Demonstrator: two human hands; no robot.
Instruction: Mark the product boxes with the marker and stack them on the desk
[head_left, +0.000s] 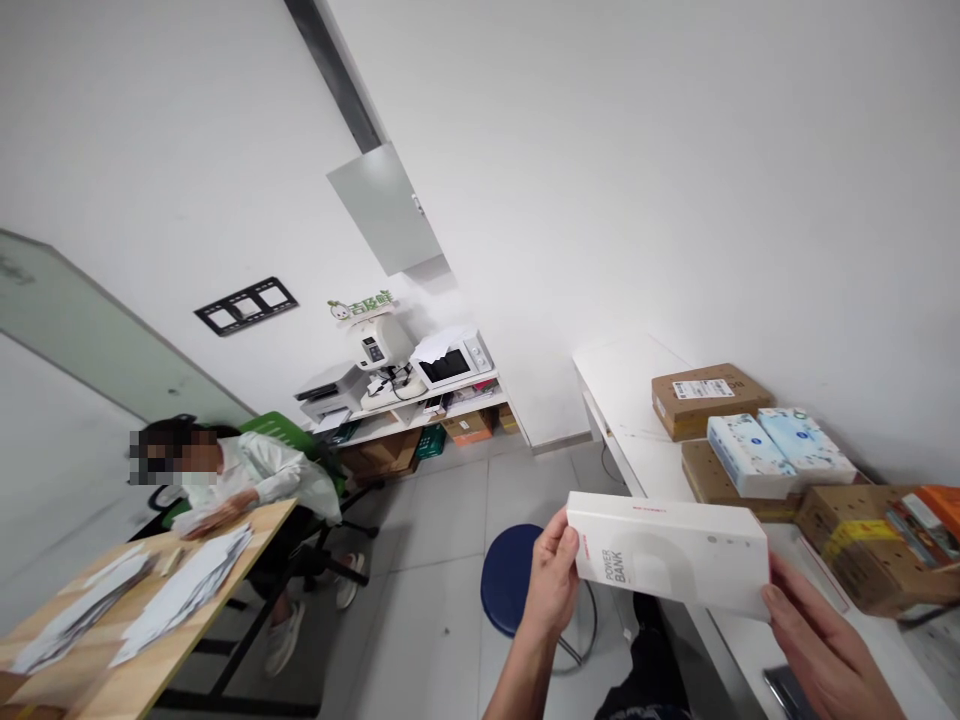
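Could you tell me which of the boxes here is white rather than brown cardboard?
The power bank box held between both hands; those on the white counter are brown.

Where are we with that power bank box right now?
Done: the power bank box is off the white counter, held in the air by both hands, left hand and right hand, one at each end. In hand: the label end faces the camera. Left: the box looks closed, with no contents out.
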